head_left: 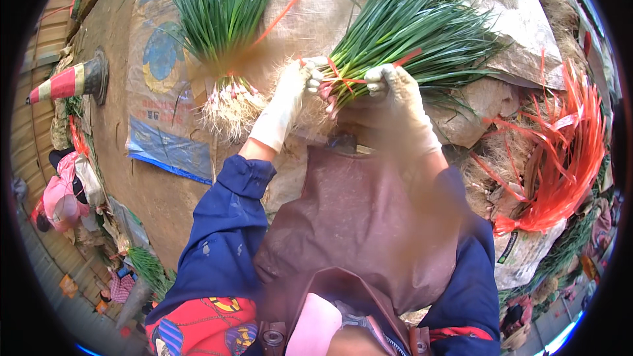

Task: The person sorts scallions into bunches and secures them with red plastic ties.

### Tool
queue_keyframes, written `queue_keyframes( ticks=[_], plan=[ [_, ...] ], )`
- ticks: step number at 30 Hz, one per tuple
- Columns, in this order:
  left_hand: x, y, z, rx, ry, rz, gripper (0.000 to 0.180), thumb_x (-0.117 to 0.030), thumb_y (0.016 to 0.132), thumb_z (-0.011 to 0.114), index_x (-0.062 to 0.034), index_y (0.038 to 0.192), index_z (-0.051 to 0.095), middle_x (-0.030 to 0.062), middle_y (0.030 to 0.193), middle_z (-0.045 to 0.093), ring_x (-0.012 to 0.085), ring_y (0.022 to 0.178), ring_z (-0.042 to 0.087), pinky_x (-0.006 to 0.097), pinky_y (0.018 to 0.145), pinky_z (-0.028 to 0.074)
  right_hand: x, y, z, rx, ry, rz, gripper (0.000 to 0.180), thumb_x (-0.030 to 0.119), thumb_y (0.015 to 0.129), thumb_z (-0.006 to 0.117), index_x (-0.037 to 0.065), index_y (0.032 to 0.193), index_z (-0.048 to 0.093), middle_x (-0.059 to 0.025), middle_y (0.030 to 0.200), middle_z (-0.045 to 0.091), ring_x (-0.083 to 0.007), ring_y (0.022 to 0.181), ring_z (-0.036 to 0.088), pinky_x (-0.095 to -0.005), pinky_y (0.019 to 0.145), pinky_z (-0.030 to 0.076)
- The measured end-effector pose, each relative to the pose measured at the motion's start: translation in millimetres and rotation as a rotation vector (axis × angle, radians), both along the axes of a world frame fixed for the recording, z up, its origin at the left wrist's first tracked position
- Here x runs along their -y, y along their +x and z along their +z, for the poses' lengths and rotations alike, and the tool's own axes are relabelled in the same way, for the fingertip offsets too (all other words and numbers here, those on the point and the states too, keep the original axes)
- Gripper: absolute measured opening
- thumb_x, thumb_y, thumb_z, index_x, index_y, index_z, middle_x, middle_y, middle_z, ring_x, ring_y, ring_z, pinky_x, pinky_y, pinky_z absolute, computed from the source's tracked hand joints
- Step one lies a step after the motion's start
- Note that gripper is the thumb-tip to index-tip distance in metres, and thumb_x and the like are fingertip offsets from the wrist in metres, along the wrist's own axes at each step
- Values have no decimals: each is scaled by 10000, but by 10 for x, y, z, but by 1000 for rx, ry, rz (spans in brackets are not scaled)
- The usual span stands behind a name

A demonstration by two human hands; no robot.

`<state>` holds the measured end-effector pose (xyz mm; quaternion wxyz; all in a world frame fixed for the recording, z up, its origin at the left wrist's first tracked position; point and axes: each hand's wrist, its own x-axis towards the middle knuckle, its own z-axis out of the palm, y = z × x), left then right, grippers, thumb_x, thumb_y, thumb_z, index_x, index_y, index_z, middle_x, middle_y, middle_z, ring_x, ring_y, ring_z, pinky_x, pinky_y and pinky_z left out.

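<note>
A loose bunch of green onions (415, 33) lies in front of me, its leaves fanning up and right. A red plastic strip (348, 81) passes round its stems just above the reddish bulbs. My left hand (297, 89), in a pale glove, pinches the strip at the left of the stems. On the other side my right hand (399, 92), gloved too, has its fingers closed on the strip. Left of them lies another bunch of green onions (227, 13), with a red strip near its base and long pale roots. A brownish smear blurs part of the view there.
A pile of red plastic strips (567, 151) sits at the right on a white sack (531, 254). Flattened woven sacks (165, 86) cover the ground under the bunches. A striped cone (69, 82) lies at the left. People (66, 191) sit farther off on that side.
</note>
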<state>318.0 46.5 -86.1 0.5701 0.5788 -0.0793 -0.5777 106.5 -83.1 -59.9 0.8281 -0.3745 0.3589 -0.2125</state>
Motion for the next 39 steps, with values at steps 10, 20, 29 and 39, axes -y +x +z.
queue_keyframes(
  ticks=[10, 20, 29, 39],
  plan=[
    [510, 160, 207, 631, 437, -631, 394, -373, 851, 708, 18, 811, 719, 83, 619, 648, 143, 494, 541, 305, 473, 407, 332, 605, 316, -326, -348, 350, 139, 173, 915, 678, 39, 953, 674, -6, 674, 618, -65, 540, 552, -209, 498, 445],
    [348, -68, 100, 551, 272, -244, 254, -273, 855, 705, -19, 859, 717, 33, 691, 650, 111, 586, 572, 296, 519, 431, 395, 1041, -133, -579, -1386, 585, 174, 198, 813, 673, 193, 978, 729, -90, 832, 710, -264, 799, 688, -346, 732, 530],
    [204, -118, -110, 497, 41, -81, 121, -137, 906, 636, -40, 884, 704, 0, 747, 655, 86, 614, 571, 253, 539, 452, 444, 1105, -448, -314, -1604, 943, 238, 330, 938, 572, 118, 914, 677, -86, 852, 703, -293, 780, 683, -408, 653, 544],
    [289, -83, -146, 364, 97, -48, 128, -106, 929, 614, -39, 848, 687, -5, 679, 627, 73, 554, 542, 242, 517, 441, 465, 928, -335, -212, -1515, 763, 91, 140, 790, 650, 129, 875, 682, -100, 847, 682, -307, 855, 678, -382, 729, 540]
  ],
)
